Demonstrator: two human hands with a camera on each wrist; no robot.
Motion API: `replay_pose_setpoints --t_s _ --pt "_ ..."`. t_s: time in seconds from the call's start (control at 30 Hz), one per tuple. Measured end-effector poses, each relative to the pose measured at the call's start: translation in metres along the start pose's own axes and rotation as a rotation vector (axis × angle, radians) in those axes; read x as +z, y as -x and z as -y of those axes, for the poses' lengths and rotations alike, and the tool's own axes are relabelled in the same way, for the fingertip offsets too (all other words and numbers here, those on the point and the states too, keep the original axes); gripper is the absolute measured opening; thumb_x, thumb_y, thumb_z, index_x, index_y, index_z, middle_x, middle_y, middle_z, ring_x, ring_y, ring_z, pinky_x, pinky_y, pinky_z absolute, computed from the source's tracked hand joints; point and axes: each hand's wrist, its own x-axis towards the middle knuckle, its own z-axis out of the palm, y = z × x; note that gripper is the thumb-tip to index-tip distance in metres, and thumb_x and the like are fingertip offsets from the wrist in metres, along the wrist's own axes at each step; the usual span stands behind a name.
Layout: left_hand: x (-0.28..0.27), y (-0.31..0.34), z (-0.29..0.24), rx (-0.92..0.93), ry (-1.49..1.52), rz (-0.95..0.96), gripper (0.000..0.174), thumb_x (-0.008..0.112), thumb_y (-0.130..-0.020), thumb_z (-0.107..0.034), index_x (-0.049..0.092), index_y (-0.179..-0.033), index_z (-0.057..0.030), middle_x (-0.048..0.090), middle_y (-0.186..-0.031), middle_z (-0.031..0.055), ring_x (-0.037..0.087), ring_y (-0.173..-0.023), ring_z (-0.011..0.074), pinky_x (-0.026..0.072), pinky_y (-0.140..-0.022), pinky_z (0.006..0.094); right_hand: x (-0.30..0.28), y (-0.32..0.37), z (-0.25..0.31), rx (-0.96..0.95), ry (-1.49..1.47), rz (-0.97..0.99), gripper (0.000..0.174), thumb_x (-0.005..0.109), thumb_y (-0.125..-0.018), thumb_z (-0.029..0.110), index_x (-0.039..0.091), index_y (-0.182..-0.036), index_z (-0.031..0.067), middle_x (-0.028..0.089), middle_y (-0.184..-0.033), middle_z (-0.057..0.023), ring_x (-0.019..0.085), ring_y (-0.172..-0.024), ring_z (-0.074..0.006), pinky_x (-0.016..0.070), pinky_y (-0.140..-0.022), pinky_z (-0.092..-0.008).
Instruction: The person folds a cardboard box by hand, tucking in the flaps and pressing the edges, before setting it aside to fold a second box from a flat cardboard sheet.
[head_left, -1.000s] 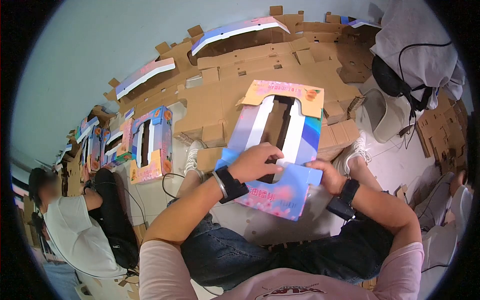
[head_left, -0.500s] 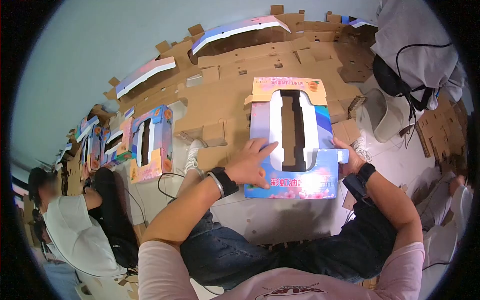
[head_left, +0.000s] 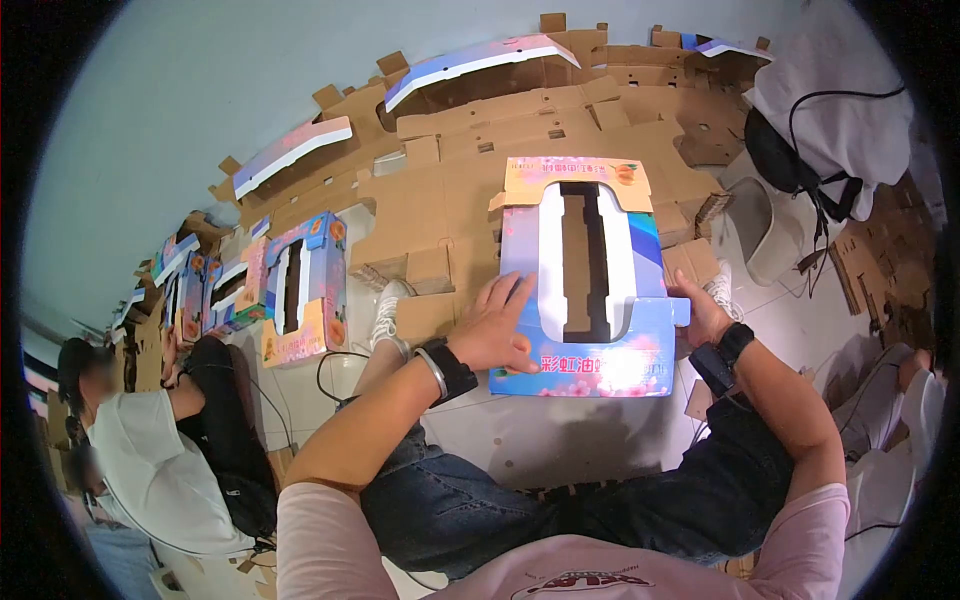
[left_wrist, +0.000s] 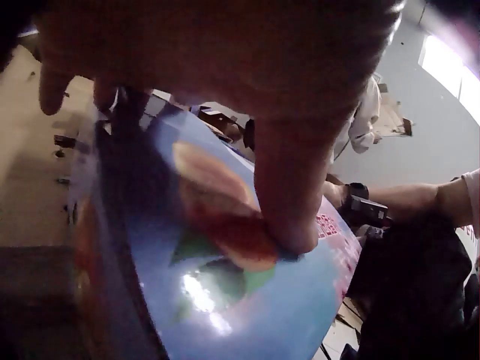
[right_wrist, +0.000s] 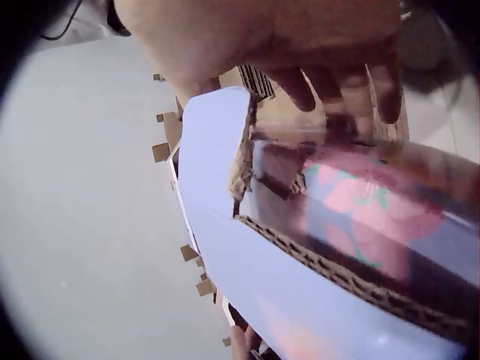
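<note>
In the head view a colourful cardboard fruit box (head_left: 635,275), printed with red characters and blossoms, has a long cut-out in its upper face showing brown inside. My left hand (head_left: 492,325) lies against the box's left edge, fingers spread. In the left wrist view its thumb (left_wrist: 289,202) rests on a blue panel with a peach picture. At the right side is my right hand (head_left: 702,312), fingers stretched along the wall. A blue tab (head_left: 682,312) juts out there. Close up in the right wrist view, those fingers (right_wrist: 386,94) hang straight beside the box's torn-edged flap (right_wrist: 217,131).
Flat brown cardboard sheets (head_left: 560,135) lie stacked beyond the box. Several finished-looking printed boxes (head_left: 305,290) stand at the left, near a seated person in a white shirt (head_left: 160,470). A pale plastic stool (head_left: 755,235) stands at the right.
The box has been turned straight, its front panel now flat below the cut-out. My left hand has left the cut-out for the left edge; the right has shifted outward along the right side.
</note>
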Motion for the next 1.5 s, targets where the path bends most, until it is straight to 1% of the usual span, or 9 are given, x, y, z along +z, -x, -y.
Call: replay_pose_setpoints --t_s 0.33,0.4,0.5,0.73,0.83,0.9,1.0,1.2,1.5 --pt "0.004 0.001 0.014 -0.227 0.396 0.064 0.136 0.087 -0.054 -0.044 0.001 -0.151 -0.0025 0.02 -0.149 0.0304 0.022 -0.14 0.0437 0.0268 -0.112 0.0455 -0.008 -0.011 -0.01 0.009 0.041 0.002 0.055 0.049 -0.09 0.064 0.061 -0.11 0.0143 0.063 -0.083 0.0017 0.052 -0.065 -0.0107 0.0322 -0.051 -0.0257" --pt "0.004 0.001 0.014 -0.291 0.567 0.099 0.134 0.089 -0.061 -0.03 -0.007 -0.151 -0.0017 0.032 -0.144 0.0248 0.035 -0.135 0.0314 0.0291 -0.111 0.0353 -0.008 -0.012 -0.011 0.007 0.038 0.061 0.052 0.048 -0.091 0.064 0.062 -0.107 0.0164 0.063 -0.081 0.0026 0.053 -0.065 -0.0107 0.0327 -0.05 -0.0257" --pt "-0.01 0.004 0.001 -0.382 1.019 0.215 0.132 0.089 -0.062 -0.024 -0.007 -0.15 -0.0023 0.041 -0.138 0.0184 0.04 -0.131 0.0253 0.0296 -0.11 0.035 0.0 -0.007 -0.008 0.009 -0.011 0.015 0.048 0.047 -0.093 0.061 0.062 -0.106 0.0168 0.062 -0.079 0.0034 0.053 -0.064 -0.0102 0.0342 -0.05 -0.0262" --pt "0.028 -0.006 0.041 -0.174 0.991 0.092 0.114 0.088 -0.064 -0.019 0.011 -0.147 -0.0023 0.048 -0.131 0.0118 0.045 -0.125 0.0206 0.0327 -0.108 0.0379 0.001 -0.004 -0.008 -0.008 -0.042 0.081 0.04 0.045 -0.097 0.053 0.061 -0.108 0.0177 0.064 -0.086 0.0042 0.056 -0.072 -0.009 0.0414 -0.057 -0.0264" --pt "0.028 -0.006 0.041 -0.232 1.074 0.141 0.106 0.088 -0.065 -0.019 0.019 -0.144 -0.0032 0.05 -0.128 0.0096 0.048 -0.121 0.0194 0.0346 -0.106 0.0366 -0.002 -0.007 -0.007 0.0 0.023 0.009 0.04 0.046 -0.097 0.053 0.061 -0.11 0.0178 0.064 -0.092 0.0039 0.058 -0.081 -0.0092 0.0444 -0.063 -0.0264" --pt "0.025 -0.004 0.039 -0.294 1.086 0.168 0.098 0.088 -0.066 -0.022 0.026 -0.14 -0.0059 0.052 -0.123 0.0079 0.052 -0.115 0.0182 0.0393 -0.102 0.0345 -0.012 -0.017 -0.011 0.004 0.093 0.1 0.049 0.042 -0.097 0.054 0.057 -0.125 0.0173 0.064 -0.115 -0.0024 0.059 -0.107 -0.0177 0.0448 -0.093 -0.0396" --pt "0.027 -0.006 0.044 -0.29 1.083 0.234 0.086 0.086 -0.07 -0.022 0.032 -0.135 -0.0076 0.057 -0.114 0.0053 0.056 -0.106 0.0153 0.046 -0.093 0.0324 -0.007 -0.013 -0.011 -0.004 0.043 0.014 0.038 0.047 -0.097 0.05 0.061 -0.114 0.0182 0.065 -0.098 0.0015 0.058 -0.089 -0.0118 0.0461 -0.071 -0.0295" --pt "0.023 -0.001 0.036 -0.408 1.153 0.211 0.059 0.081 -0.075 -0.021 0.048 -0.122 -0.0081 0.063 -0.095 0.0027 0.061 -0.084 0.0119 0.0514 -0.073 0.0309 -0.02 -0.019 -0.011 -0.147 0.066 0.047 0.037 0.052 -0.097 0.041 0.059 -0.115 0.01 0.064 -0.1 -0.0041 0.059 -0.087 -0.0149 0.0471 -0.071 -0.0305" --pt "0.038 -0.004 0.04 -0.404 1.184 0.158 0.045 0.076 -0.078 -0.013 0.052 -0.116 -0.0075 0.063 -0.087 0.0029 0.06 -0.074 0.0122 0.0494 -0.065 0.0294 -0.001 0.004 0.013 -0.321 0.152 -0.166 0.032 0.059 -0.093 0.031 0.057 -0.106 0.0015 0.059 -0.093 -0.0082 0.059 -0.083 -0.0187 0.0482 -0.07 -0.0337"
